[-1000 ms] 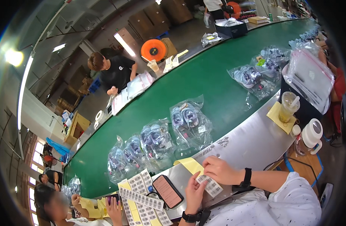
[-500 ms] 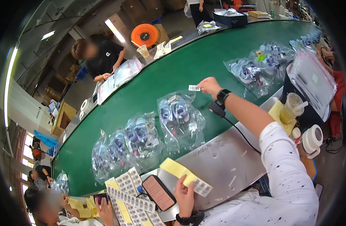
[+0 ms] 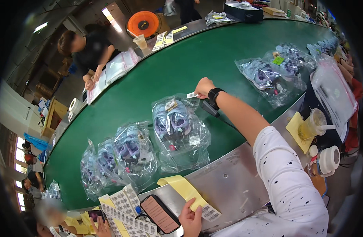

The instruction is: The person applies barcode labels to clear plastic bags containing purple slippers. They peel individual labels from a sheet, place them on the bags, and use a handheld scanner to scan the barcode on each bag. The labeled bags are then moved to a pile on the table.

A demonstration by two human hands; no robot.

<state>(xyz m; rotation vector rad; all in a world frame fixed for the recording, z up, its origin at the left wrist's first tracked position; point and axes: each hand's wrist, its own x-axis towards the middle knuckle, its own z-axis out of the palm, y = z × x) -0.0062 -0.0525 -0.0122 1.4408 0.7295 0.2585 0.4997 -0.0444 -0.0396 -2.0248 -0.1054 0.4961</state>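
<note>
Between the fingertips of my right hand [image 3: 205, 87] is a small white barcode sticker [image 3: 192, 95]. The hand is closed on it, just above the upper right edge of a clear bag holding blue-purple shoes [image 3: 171, 120]. Low in the picture, my left hand [image 3: 191, 218] pinches a yellow label strip [image 3: 180, 189], whose near end carries white barcode labels [image 3: 210, 212]. The strip lies over the metal edge of the belt table. Just left of that hand is a phone [image 3: 160, 213] with a lit screen.
More bagged shoes [image 3: 130, 146] lie left on the green belt [image 3: 213, 51], others [image 3: 264, 73] right. Barcode sheets [image 3: 120, 207] are beside the phone. A drink cup [image 3: 312, 124] and white jug [image 3: 329, 160] stand right. Co-workers sit across [image 3: 90, 51] and at lower left.
My right hand with the sticker has come closer to the nearest bagged shoes. My left hand keeps hold of the strip. The whole view has shifted slightly.
</note>
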